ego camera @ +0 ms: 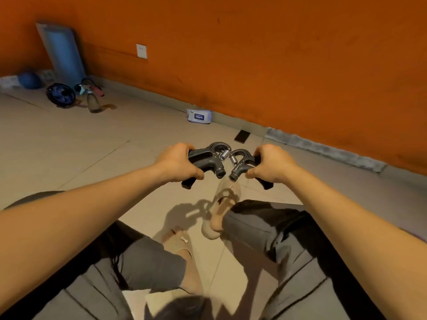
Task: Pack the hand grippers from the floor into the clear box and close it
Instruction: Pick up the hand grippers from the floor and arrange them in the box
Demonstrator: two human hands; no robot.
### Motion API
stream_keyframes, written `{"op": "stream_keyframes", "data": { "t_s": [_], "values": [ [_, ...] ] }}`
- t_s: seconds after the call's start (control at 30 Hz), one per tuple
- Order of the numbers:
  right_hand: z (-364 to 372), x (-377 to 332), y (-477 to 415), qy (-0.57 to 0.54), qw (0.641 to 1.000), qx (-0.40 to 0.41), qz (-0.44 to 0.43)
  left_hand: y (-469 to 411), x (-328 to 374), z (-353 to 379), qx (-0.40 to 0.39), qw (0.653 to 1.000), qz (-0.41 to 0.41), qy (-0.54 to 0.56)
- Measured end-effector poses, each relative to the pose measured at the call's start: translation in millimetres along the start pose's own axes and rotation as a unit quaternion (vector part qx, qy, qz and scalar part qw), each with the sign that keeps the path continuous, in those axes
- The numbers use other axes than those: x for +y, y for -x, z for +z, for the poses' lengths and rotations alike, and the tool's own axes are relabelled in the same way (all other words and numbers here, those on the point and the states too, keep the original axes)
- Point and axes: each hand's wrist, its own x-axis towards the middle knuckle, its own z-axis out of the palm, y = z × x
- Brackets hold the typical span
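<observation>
Legs (147, 262) over beige tiles (69, 146), orange wall (277, 54)

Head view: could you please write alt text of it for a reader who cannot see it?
A person's left hand grips one black hand gripper and the right hand grips a second hand gripper, close together above a tiled floor. A helmet, a spray bottle, a wipes pack and a phone sit near the orange wall.

We find handles of both black spring hand grippers (208, 159) largely hidden inside the left hand (175, 162) and right hand (271, 163); print on the white wipes packet (199, 116) is too small to read.
</observation>
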Motion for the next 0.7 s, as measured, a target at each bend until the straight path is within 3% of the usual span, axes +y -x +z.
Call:
{"op": "stream_keyframes", "data": {
  "t_s": [0.37,0.7],
  "values": [
    [-44.9,172.9,204.9,-0.008,0.98,-0.026,0.199,50.3,156.9,107.4,-0.135,0.973,0.182,-0.042],
    [-47.4,317.5,344.0,-0.072,0.926,0.056,0.367,85.1,301.3,223.4,-0.197,0.928,0.295,-0.111]
  ]
}}
